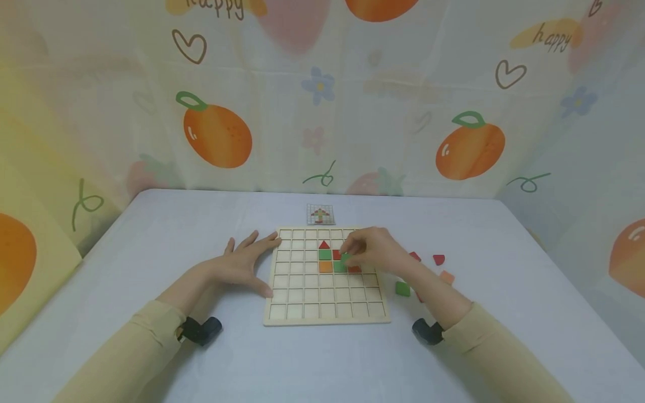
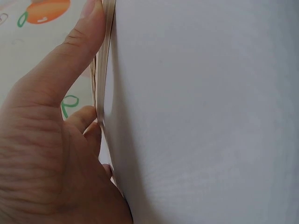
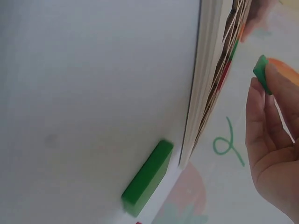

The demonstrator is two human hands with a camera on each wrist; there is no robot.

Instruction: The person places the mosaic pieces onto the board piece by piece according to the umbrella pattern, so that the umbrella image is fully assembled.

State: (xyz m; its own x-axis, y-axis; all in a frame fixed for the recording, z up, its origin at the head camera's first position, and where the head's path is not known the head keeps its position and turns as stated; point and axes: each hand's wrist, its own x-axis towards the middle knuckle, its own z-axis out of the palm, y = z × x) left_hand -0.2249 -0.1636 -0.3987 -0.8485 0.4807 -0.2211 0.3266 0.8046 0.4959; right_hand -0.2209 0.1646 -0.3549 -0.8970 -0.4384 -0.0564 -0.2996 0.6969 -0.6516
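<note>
From the head view, my left grip point(image 1: 234, 267) is released, its fingers and thumb spread along the left edge of the board point(image 1: 307, 310), with fingertips touching near the far corner and the thumb nearer to me. My right grip point(image 1: 375, 250) is grasping a green piece point(image 1: 345, 259) between thumb and fingers over the right-hand half of the board. In the squares of the board I see a red triangle point(image 1: 324, 245), below it a green square point(image 1: 325, 255), and below that an orange square point(image 1: 326, 267). Beside those lie a red square point(image 1: 336, 254), partly covered by my fingers, a second green square point(image 1: 340, 267) and a red piece point(image 1: 355, 269). A small pattern card point(image 1: 320, 214) lies just beyond the board on the white worktop point(image 1: 227, 364). To the right lie loose pieces: a green block point(image 1: 402, 289) between the board and my forearm, an orange piece point(image 1: 446, 277) and a red rounded piece point(image 1: 439, 259). A printed cloth point(image 1: 282, 140) hangs behind.

From the left wrist, my thumb rests against the board's edge, with other fingertips along it farther back.

From the right wrist, my thumb and fingers pinch the green piece clear of the board. The loose green block lies on the worktop near the board's edge.
</note>
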